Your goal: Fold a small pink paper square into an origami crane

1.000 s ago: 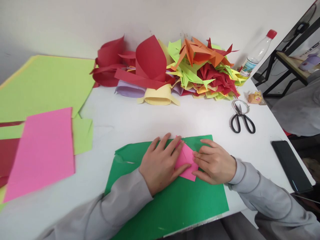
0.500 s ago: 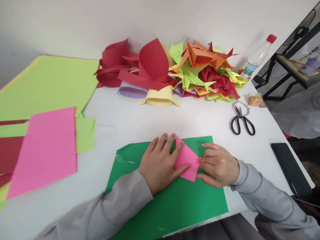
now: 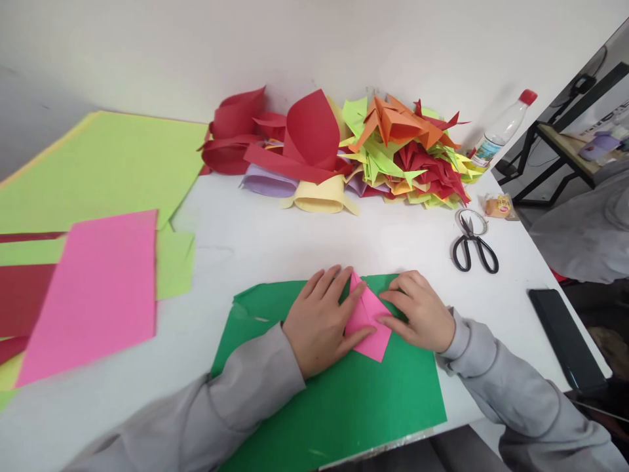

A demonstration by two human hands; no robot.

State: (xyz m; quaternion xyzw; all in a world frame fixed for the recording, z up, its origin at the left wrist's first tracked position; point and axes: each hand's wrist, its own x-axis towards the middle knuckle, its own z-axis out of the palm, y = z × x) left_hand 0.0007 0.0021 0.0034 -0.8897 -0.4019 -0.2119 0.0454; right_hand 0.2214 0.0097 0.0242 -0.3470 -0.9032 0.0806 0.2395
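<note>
Head view: we look mid-fold on a small, folded pink paper piece [image 3: 380, 345], lying on a green sheet [image 3: 383, 413].
Left hand [image 3: 317, 326] spreads over its left side; right hand [image 3: 426, 316] half-curls at its right corner, can't tell if pinching. We judge the next crease needs steady left pressure, aligned edges.
</note>
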